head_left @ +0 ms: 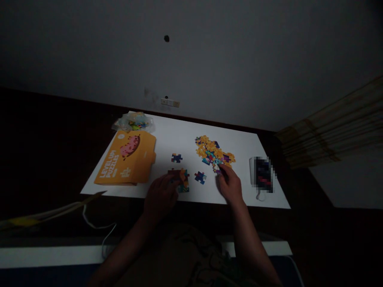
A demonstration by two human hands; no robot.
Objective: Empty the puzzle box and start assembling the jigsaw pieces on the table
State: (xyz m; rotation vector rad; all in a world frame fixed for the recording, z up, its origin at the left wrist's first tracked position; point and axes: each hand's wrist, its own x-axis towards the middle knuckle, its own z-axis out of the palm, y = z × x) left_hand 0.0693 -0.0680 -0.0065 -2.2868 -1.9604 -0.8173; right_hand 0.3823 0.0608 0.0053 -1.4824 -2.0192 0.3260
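My left hand [160,196] lies at the table's near edge, fingers stretched over a small joined section of jigsaw puzzle [184,180] and touching its left side. Part of that section is hidden under the fingers. At the near side of a heap of loose puzzle pieces [206,145], mostly yellow backs, my right hand [230,184] has thumb and fingers closed on a puzzle piece [216,168]. Between the hands is a single blue and red puzzle piece [200,177]. Another loose piece [176,158] sits farther back, beyond the joined section.
An orange puzzle box [140,159] lies on the left of the white table [173,131], with a clear plastic bag [136,121] of pieces behind it. A phone-like device [263,175], its screen blurred, is at the right. Behind stands a wall with sockets [170,103]; a curtain [329,127] hangs right.
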